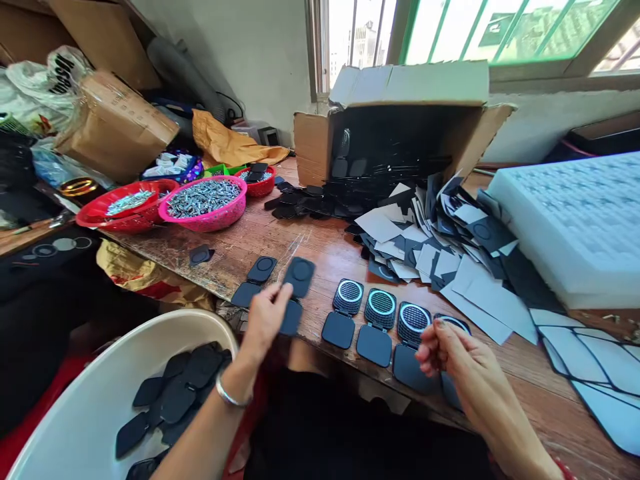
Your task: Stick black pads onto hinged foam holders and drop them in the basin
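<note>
My left hand [270,313], with a silver bangle on its wrist, pinches a black hinged square pad [301,275] marked with a ring; its lower half hangs over the table edge. Beside it a similar opened pad [262,268] lies on the table. My right hand [463,360] is closed, fingertips together, above the rightmost of several opened black pads; whether anything is between the fingers cannot be made out. Along the front edge, these pads bear stacks of mesh-patterned squares with light rings [383,303], their plain black halves [374,345] toward me.
A white tub [65,407] of black pads stands at lower left. Baskets [220,217] of screws sit at back left. An open carton [313,150] stands behind scattered black and white sheets [377,225]. White foam [575,267] and bundled light sheets [607,413] are at right.
</note>
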The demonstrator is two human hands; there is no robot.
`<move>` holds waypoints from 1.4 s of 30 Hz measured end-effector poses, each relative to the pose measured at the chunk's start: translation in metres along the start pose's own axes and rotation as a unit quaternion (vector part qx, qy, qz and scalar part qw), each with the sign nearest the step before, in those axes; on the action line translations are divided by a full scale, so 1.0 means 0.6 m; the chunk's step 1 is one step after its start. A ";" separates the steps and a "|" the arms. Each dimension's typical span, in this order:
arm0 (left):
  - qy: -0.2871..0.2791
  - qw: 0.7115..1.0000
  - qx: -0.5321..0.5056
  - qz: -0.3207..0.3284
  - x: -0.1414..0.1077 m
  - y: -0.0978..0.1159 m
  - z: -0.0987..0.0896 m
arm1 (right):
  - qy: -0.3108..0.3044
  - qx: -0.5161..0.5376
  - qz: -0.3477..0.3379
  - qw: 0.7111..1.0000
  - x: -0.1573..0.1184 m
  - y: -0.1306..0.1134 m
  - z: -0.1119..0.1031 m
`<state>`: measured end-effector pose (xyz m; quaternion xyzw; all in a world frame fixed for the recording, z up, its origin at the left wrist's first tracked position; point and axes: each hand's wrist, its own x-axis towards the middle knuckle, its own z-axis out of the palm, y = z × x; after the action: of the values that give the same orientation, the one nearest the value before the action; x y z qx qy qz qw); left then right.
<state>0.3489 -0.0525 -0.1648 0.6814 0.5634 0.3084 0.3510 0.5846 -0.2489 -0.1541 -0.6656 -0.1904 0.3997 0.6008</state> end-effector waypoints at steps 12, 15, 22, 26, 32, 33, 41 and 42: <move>0.123 0.968 0.217 0.017 0.135 -0.077 -0.104 | -0.055 -0.140 -0.060 0.987 -0.003 0.017 0.001; 0.110 0.960 0.227 0.119 0.111 -0.058 -0.077 | -0.019 -0.178 -0.097 0.979 0.002 0.016 -0.010; -0.124 0.954 0.038 0.271 -0.042 0.043 0.060 | 0.060 -0.326 -0.235 0.914 0.036 0.000 -0.037; -0.203 0.939 -0.026 0.276 -0.109 0.079 0.104 | 0.116 -0.454 -0.301 0.831 0.055 0.001 -0.085; -0.242 0.935 -0.043 0.256 -0.128 0.094 0.123 | 0.210 -0.614 -0.269 0.712 0.090 0.010 -0.180; -0.245 0.934 -0.043 0.255 -0.128 0.095 0.125 | 0.217 -0.619 -0.260 0.708 0.097 0.010 -0.189; -0.252 0.931 -0.050 0.259 -0.134 0.099 0.137 | 0.206 -0.676 -0.203 0.678 0.128 -0.003 -0.187; -0.256 0.931 -0.049 0.257 -0.134 0.098 0.137 | 0.205 -0.677 -0.202 0.677 0.129 -0.005 -0.186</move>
<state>0.4343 -0.1492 -0.1646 0.8406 0.2439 0.2310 0.4249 0.7174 -0.2639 -0.1792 -0.9011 -0.4109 -0.1156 0.0760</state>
